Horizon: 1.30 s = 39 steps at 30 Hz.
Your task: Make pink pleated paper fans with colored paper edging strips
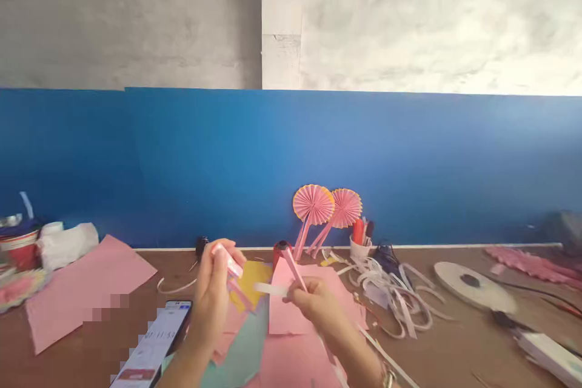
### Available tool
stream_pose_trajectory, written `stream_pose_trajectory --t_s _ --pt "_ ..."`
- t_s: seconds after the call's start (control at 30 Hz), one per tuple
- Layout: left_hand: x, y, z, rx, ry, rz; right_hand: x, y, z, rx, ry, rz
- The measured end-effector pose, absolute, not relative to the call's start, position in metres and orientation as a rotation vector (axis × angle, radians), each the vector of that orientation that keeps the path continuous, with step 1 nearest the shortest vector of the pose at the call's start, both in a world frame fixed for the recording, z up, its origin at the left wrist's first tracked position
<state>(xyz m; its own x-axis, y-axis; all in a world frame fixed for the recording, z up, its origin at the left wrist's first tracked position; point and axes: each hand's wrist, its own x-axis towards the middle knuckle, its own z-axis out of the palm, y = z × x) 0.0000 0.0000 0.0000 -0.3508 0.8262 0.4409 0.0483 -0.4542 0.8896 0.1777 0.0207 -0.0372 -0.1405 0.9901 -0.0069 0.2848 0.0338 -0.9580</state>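
Note:
My left hand (213,291) is raised over the table, its fingers closed round a shiny folded pink paper strip (233,265). To its right, my right hand (311,300) pinches another narrow pink strip (294,268) that points up and away. A short whitish strip (269,289) juts left from the same fingertips; it looks like tape, though blur hides its exact kind. Beneath both hands lie pink paper sheets (295,351), a yellow piece (255,282) and a pale green sheet (245,345). Two round pleated pink paper fans (313,204) with yellow edges lean against the blue panel behind.
A phone (157,339) rests at left, beside a large pink sheet (109,273). Right of the hands are tangled white strips (409,300), a white cup (360,250) with tools, and a flat white roll (475,288). A blue panel (218,163) borders the table's back.

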Motion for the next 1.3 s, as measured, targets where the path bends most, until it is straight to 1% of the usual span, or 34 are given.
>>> stream_pose_trajectory --t_s 0.1,0.2,0.23,0.47,0.67,0.8,1.03,1.3 --pt "-0.008 0.006 0.005 1.195 1.083 1.948 0.188 0.027 -0.047 -1.589 -1.723 0.879" --pt "-0.009 0.009 0.006 1.136 0.969 1.932 0.197 0.028 -0.055 -1.773 -1.866 0.622" --pt "-0.008 0.009 0.006 1.132 0.942 1.903 0.199 0.027 -0.057 -1.781 -1.883 0.602" --pt "0.012 0.005 0.001 1.141 0.964 1.663 0.198 0.017 -0.040 -1.391 -1.741 1.039" --pt "0.024 -0.003 0.005 0.952 0.744 1.549 0.193 0.009 -0.022 -1.049 -1.501 1.323" --pt "0.028 -0.003 0.000 0.919 0.614 1.484 0.186 -0.003 -0.013 -0.914 -1.441 1.466" --pt "0.030 -0.003 -0.008 0.982 0.607 1.443 0.170 -0.013 -0.010 -0.880 -1.358 1.561" --pt "0.032 -0.004 -0.009 1.093 0.615 1.430 0.169 -0.010 -0.012 -0.908 -1.367 1.549"
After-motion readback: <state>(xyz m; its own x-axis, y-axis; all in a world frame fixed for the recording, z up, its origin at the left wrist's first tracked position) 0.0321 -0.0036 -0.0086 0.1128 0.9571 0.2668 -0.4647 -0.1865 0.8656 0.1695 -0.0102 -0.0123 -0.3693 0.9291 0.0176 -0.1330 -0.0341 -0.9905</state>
